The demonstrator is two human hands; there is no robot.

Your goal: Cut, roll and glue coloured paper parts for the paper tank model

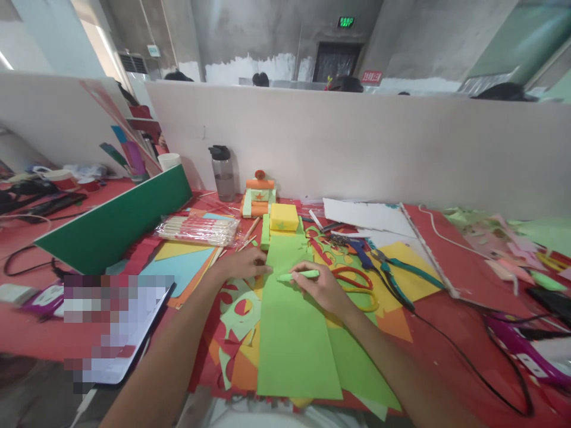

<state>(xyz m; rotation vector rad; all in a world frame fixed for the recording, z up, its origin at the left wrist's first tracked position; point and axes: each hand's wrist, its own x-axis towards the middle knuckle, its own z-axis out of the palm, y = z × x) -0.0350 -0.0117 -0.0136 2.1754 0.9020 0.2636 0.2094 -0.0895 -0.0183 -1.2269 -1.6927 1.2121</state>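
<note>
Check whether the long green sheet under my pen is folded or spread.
Spread: the green sheet lies flat, both near corners showing, under your right hand and its green pen.

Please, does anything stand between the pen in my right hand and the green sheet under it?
Nothing visible does. The right hand holds the green pen with its tip over the green sheet, though contact is unclear. The left hand is at the sheet's left edge, beside the tip.

Coloured paper [294, 351], scissors [357, 270] and desk partitions [357, 142] show a craft workshop.
</note>
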